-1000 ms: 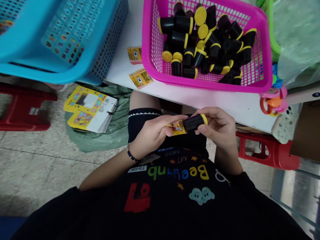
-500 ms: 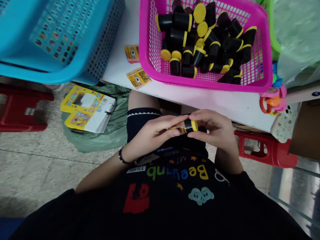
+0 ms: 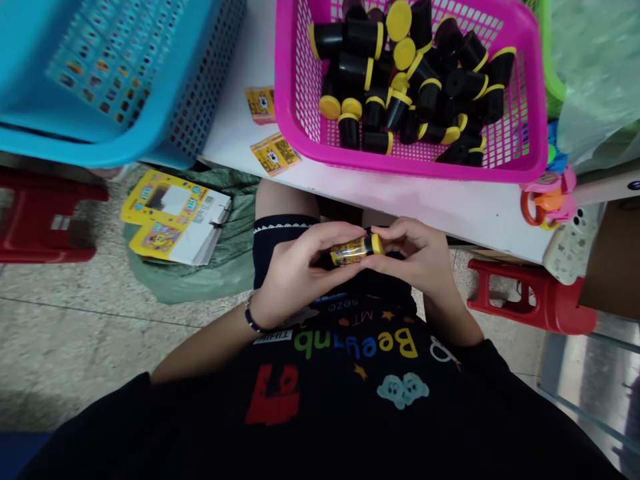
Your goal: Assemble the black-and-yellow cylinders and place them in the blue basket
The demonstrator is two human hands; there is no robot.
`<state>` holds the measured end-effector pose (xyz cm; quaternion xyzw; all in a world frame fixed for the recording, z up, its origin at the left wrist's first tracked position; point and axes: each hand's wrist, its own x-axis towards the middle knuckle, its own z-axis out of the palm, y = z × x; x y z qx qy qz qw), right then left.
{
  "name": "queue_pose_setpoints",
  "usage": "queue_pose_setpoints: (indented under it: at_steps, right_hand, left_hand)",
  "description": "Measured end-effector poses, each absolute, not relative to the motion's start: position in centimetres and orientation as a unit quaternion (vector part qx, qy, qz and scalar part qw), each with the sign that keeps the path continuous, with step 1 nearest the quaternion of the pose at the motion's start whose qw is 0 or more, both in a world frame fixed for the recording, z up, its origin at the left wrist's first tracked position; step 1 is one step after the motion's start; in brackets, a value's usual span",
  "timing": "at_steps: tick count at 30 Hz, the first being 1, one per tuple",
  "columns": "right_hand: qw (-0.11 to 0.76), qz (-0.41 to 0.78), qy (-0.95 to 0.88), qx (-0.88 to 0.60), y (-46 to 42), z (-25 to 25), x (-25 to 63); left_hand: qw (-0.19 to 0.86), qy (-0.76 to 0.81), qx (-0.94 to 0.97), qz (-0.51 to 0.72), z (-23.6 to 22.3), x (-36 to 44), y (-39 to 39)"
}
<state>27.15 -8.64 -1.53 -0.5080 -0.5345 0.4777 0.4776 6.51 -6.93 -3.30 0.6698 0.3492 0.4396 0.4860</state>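
Over my lap is a small black canister [image 3: 356, 251] with a yellow lid and a shiny yellow printed label round its body. It lies almost level, lid to the right. My left hand [image 3: 305, 263] is closed round its labelled side, thumb below and fingers above. The fingertips of my right hand [image 3: 413, 253] pinch it at the lid end. Just beyond, on the white table [image 3: 390, 200], two yellow printed labels lie beside the basket: a nearer label [image 3: 275, 154] and a farther label [image 3: 261, 105].
A pink basket [image 3: 410, 167] holds several black canisters with yellow lids. On the left is a blue basket [image 3: 170, 127]. Yellow printed cards [image 3: 165, 220] lie on a green bag [image 3: 200, 290] below it. Red stools [image 3: 530, 297] stand at both sides. A patterned phone case [image 3: 567, 250] lies at the table's right corner.
The canister has shifted left and turned, so more of its label shows and less black. My left hand has opened its grip wider round it; my right fingers have moved left with the lid.
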Motion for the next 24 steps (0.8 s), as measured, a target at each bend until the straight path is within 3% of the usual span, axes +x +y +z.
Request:
queue_pose_setpoints:
  at_steps: [4, 9, 13, 24]
  right_hand:
    - [0.473, 0.397, -0.593, -0.517, -8.3, -2.0, 27.0]
    - [0.479, 0.248, -0.716, -0.443, -8.0, -2.3, 27.3]
    - [0.425, 0.087, -0.789, -0.435, -8.0, -2.6, 26.5]
    - [0.389, 0.082, -0.814, -0.423, -8.1, -3.0, 26.3]
  left_hand:
    - [0.415, 0.372, 0.712, 0.428, -2.9, 6.4, -6.9]
    - [0.55, 0.346, 0.601, 0.466, -3.3, 6.7, -5.7]
    - [0.662, 0.323, 0.517, 0.436, -4.1, 7.2, -5.3]
    - [0.734, 0.278, 0.497, 0.371, -5.0, 8.0, -4.9]
